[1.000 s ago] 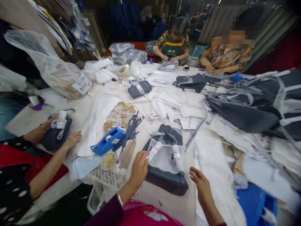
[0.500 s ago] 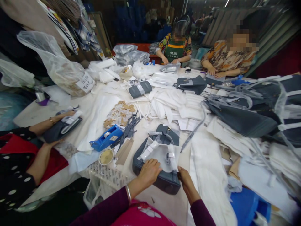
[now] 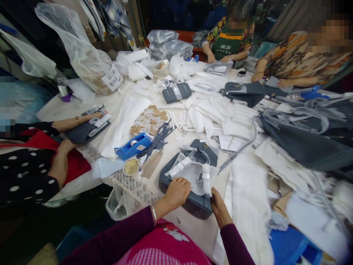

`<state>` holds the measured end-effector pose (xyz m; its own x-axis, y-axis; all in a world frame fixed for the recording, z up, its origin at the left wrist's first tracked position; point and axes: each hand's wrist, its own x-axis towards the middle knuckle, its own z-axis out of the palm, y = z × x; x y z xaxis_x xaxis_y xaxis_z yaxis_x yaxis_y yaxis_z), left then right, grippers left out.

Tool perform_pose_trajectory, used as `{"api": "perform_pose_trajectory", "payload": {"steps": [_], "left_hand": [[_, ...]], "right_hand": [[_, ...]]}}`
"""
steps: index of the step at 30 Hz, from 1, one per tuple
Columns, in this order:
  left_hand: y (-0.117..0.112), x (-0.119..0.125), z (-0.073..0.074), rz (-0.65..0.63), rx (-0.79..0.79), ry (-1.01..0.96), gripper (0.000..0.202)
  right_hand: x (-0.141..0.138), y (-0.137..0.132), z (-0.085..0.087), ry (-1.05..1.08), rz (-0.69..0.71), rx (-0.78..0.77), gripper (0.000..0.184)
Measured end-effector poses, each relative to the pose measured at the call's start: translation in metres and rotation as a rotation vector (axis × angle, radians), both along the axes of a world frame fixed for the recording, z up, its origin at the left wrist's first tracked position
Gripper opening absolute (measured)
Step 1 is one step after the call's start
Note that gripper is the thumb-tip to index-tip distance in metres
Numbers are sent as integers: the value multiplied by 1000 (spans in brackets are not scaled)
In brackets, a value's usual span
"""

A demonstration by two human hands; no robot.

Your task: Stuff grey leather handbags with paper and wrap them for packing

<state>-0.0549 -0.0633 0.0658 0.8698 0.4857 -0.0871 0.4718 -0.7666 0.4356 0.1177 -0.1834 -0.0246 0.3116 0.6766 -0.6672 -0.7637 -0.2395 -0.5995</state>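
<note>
While the left hand (image 3: 178, 192) lies over the near side of a dark bag (image 3: 198, 205) and the right hand (image 3: 219, 207) sits against its right end, the step looks to me like steadying and arranging the bag. It rests on the near part of the surface (image 3: 193, 235), pale lining or sheet uppermost, its strap ends bound in white wraps (image 3: 179, 166). The left grip is bent, fingertips together on the bag; its thumb is hidden, so I cannot tell whether it pinches. The right grip closes in at the corner, but I cannot tell how firmly. The next move, I'd judge, calls for both hands working evenly, without rucking the wraps.

Just left of the bag lie a taupe strip (image 3: 151, 163), a round tin (image 3: 131, 167), a blue tape dispenser (image 3: 132, 145) and a tangle of dark straps (image 3: 160, 139); beyond these is a heap of tan tags (image 3: 149, 119). White cloth (image 3: 246, 209) runs down the right, below a pile of dark bags (image 3: 306, 145). To the left a co-worker in polka dots (image 3: 24, 173) handles another dark bag (image 3: 88, 129); two more people work across the surface. Clothes (image 3: 116, 22) hang at the upper left.
</note>
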Motion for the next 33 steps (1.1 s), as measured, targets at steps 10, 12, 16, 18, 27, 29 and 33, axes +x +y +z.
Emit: {"api": "perform_pose_trajectory", "payload": {"steps": [10,12,16,18,27,29,33], "left_hand": [[23,-15,15,114,-260,-148,30],[25,-16,38,214,-284,-254,36],[17,-12,101,250,-237,-412,41],[9,-6,123,192,-313,-397,42],[29,-15,108,611,-448,-401,74],[47,-34,102,787,-288,-389,73],[89,-74,95,942,-116,-385,62]], "right_hand": [[-12,18,28,13,-73,81,44],[-20,23,41,-19,-82,90,49],[-35,35,80,-206,-113,75,55],[-44,40,103,-358,-107,68,56],[-141,56,127,-1071,155,270,71],[-163,62,122,-1100,314,436,75],[-164,83,106,-948,428,624,56]]}}
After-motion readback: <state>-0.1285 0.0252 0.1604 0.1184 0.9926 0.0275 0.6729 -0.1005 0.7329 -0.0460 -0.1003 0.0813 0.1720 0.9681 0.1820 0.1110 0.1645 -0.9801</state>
